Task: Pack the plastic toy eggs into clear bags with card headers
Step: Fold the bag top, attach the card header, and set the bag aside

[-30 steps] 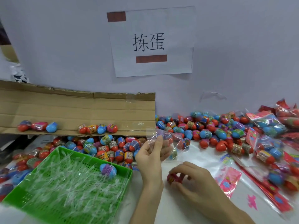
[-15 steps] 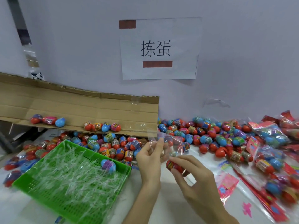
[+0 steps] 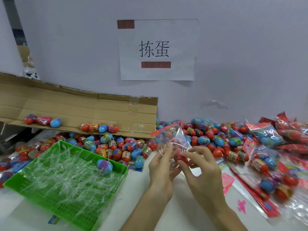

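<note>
head: I see left hand [image 3: 160, 165] pinching the bag [image 3: 173, 139] up off the table [image 3: 180, 212], red header [image 3: 164, 130] on top | right hand [image 3: 202, 174] gripping a red egg [image 3: 181, 158], pressed against the bag's film, can't tell if it's inside tbh | loose eggs [image 3: 205, 140] piled behind | green tray [image 3: 55, 204] off left

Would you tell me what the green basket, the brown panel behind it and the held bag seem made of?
The green basket looks like moulded plastic: glossy, with a perforated grid. The brown panel looks like corrugated cardboard: matt, creased, ragged top edge. The bag seems thin clear plastic film: shiny, wrinkled, see-through.
</note>
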### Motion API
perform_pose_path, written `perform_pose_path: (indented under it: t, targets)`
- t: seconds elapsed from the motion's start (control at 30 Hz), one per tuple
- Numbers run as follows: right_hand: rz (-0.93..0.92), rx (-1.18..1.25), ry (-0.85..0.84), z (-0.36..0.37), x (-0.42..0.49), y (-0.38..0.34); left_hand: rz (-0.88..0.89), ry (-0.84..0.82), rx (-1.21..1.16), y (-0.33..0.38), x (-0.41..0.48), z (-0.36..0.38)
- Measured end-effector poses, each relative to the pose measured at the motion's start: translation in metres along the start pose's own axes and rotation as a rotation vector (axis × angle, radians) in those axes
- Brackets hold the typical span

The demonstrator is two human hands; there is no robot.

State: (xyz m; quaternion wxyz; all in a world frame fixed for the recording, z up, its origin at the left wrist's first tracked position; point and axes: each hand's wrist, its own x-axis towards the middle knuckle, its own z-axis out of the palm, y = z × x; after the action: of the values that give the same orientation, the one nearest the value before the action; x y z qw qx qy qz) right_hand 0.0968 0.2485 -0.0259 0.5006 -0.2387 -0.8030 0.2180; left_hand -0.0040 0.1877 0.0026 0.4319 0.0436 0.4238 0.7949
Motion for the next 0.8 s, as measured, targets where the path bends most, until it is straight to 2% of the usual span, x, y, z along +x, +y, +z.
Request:
perform_pose_path:
  t: [0.17,0.3,0.47,0.8]
  targets:
    - [-0.054,-0.047,-0.073,-0.002,0.001,0.0,-0.032,-0.035,-0.009,0.004,0.0,-0.001]
    - [-0.027,-0.171,-0.034,-0.005,0.003,0.001,-0.063,-0.035,0.021,0.001,0.003,-0.002]
    - [0.029,-0.219,-0.083,-0.007,0.004,-0.002,-0.049,-0.05,0.046,-0.001,0.003,-0.001]
    - [0.048,-0.336,0.044,-0.011,0.006,0.001,-0.055,-0.076,0.008,0.005,0.003,-0.001]
